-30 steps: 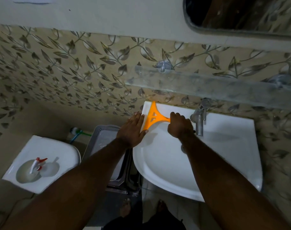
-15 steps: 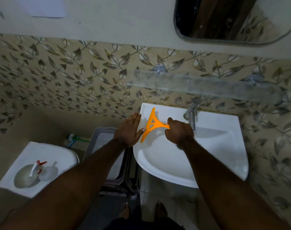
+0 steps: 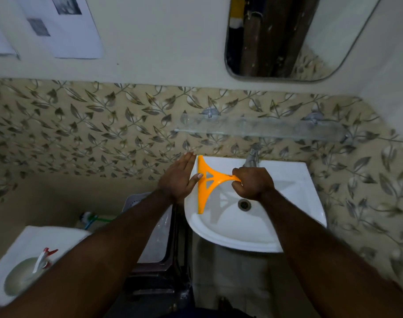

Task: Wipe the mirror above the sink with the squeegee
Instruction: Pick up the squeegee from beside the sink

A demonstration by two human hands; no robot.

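Note:
An orange squeegee point(image 3: 207, 182) hangs over the white sink point(image 3: 294, 216), its blade running near-vertical along the sink's left side. My right hand point(image 3: 253, 183) is closed around its handle. My left hand point(image 3: 178, 177) lies flat and open against the blade's left edge, thumb touching the blade. The mirror point(image 3: 285, 35) with rounded corners hangs on the wall at the upper right, well above both hands.
A glass shelf point(image 3: 260, 128) juts from the leaf-patterned tiles between sink and mirror. A chrome tap point(image 3: 252, 156) stands at the sink's back. A grey basket point(image 3: 150, 226) sits left of the sink. A spray bottle point(image 3: 43, 260) lies on the toilet lid point(image 3: 23, 249).
The view has tilted upward, so more of the mirror shows. Both hands with the squeegee have lifted slightly off the sink rim, and the blade has turned more upright.

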